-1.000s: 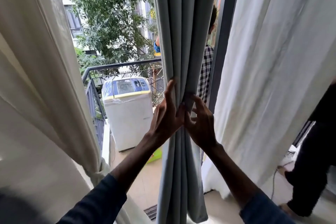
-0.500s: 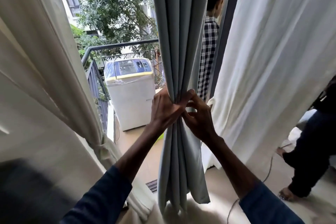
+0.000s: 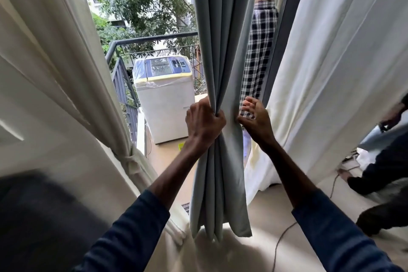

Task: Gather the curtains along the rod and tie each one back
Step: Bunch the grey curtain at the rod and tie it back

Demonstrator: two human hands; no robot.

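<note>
A grey-green curtain [image 3: 223, 35] hangs bunched in narrow folds in the middle of the doorway. My left hand [image 3: 204, 122] is closed around its folds at about mid height, squeezing them together. My right hand [image 3: 256, 117] sits at the curtain's right edge with fingers spread, thumb touching the cloth. A cream curtain [image 3: 50, 77] on the left is gathered and tied with a band [image 3: 130, 159] low down. A white curtain [image 3: 335, 62] on the right hangs loose to the floor.
Beyond the doorway, a balcony holds a wrapped washing machine [image 3: 164, 104] by a dark railing [image 3: 152, 38]. A person in a checked shirt [image 3: 259, 51] stands behind the grey curtain. Another person in dark clothes [image 3: 388, 168] crouches at right near a cable [image 3: 280, 245] on the floor.
My left hand has closed from flat fingers into a fist around the grey curtain's folds. My right hand has opened and shifted to the curtain's right edge. The view has tilted downward.
</note>
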